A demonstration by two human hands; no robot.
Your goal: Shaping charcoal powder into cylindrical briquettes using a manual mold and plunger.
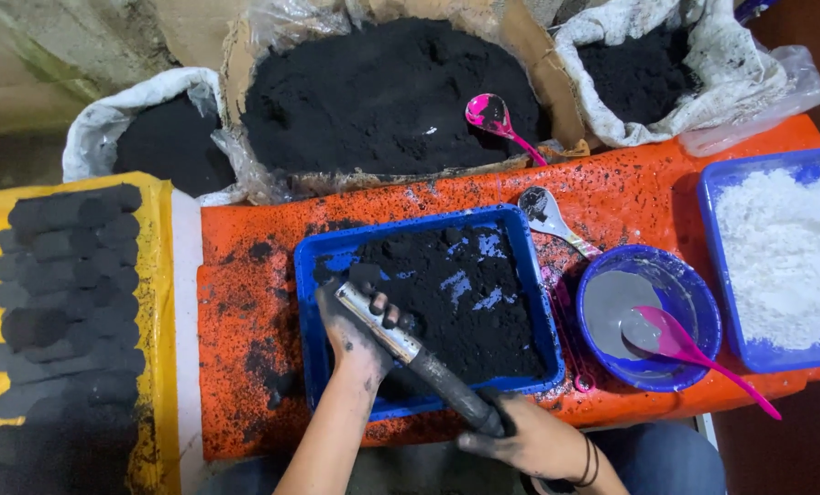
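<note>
At the far left, a yellow tray holds rows of dark grey pressed blocks, matte and cylindrical, lying side by side. Behind it stands a white woven sack of black powder.

The left hand, smeared black, has its fingers curled around the upper end of a metal tube press. The tool is a slim cylinder, bright silver at its upper left end and blackened toward its lower right end. Its long axis runs diagonally, with the silver end pointing up and left into the blue tray and the dark end pointing down and right toward the person. It lies low over the tray's near half, above a bed of loose, crumbly black powder with patches of blue plastic showing through.

The right hand, also sooty, grips the lower end, fingers wrapped tight around it; dark bands circle the wrist.

The counter is covered in orange plastic, speckled and smudged with black. Behind the tray, a cardboard box lined with clear plastic holds a large heap of black powder and a pink spoon. Right of the tray lie a metal spoon, then a round blue bowl of grey paste with a second pink spoon, then a blue tub of white powder. Another white sack stands at the back right.
</note>
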